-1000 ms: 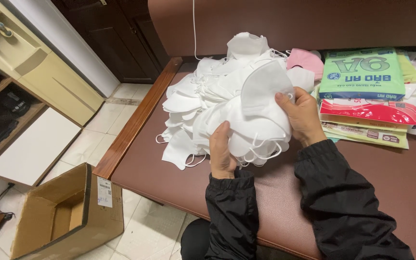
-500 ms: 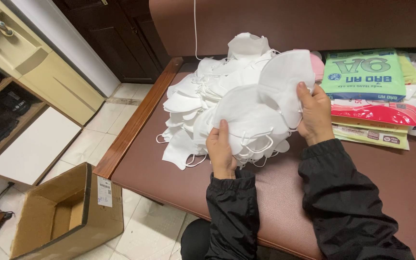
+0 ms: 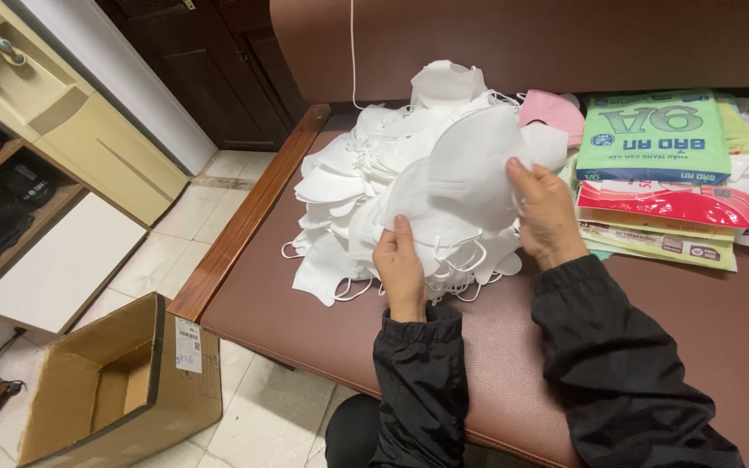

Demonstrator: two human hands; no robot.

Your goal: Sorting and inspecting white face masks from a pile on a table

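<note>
A heap of white folded face masks (image 3: 353,186) lies on a brown padded bench (image 3: 305,321). My right hand (image 3: 546,212) grips one white mask (image 3: 477,160) by its right edge and holds it up over the heap. My left hand (image 3: 400,264) holds the front of a bundle of white masks (image 3: 444,243) by its lower edge, thumb pressed on top, elastic loops dangling below. Both arms wear black sleeves.
A pink mask (image 3: 552,113) and a stack of flat coloured packets (image 3: 656,139) lie to the right of the heap. An open cardboard box (image 3: 114,381) stands on the tiled floor at lower left. A yellow cabinet (image 3: 88,147) and dark wooden doors (image 3: 210,69) are behind.
My right hand has lifted one white mask off the bundle, raising it up and to the right. My left hand has stayed on the bundle's front edge.
</note>
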